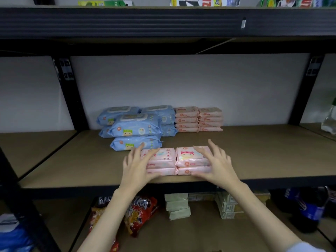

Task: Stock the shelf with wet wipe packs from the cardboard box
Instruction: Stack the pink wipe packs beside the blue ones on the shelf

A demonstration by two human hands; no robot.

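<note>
Two short stacks of pink wet wipe packs (pixel 187 157) stand side by side near the front edge of the brown shelf board (pixel 263 151). My left hand (pixel 140 166) lies with spread fingers against the left stack's outer side and top. My right hand (pixel 216 160) does the same on the right stack, fingers straight. Behind them lie stacked blue wipe packs (pixel 135 128), and further back two piles of slimmer pink packs (pixel 199 119) stand against the wall. The cardboard box is out of view.
Black shelf uprights (pixel 72 95) frame the bay, with a dark beam (pixel 163 22) overhead. On the lower shelf lie red snack bags (pixel 140 213), small cartons (pixel 177 206) and dark soda bottles (pixel 309 210). A clear bottle (pixel 330 117) stands at the far right.
</note>
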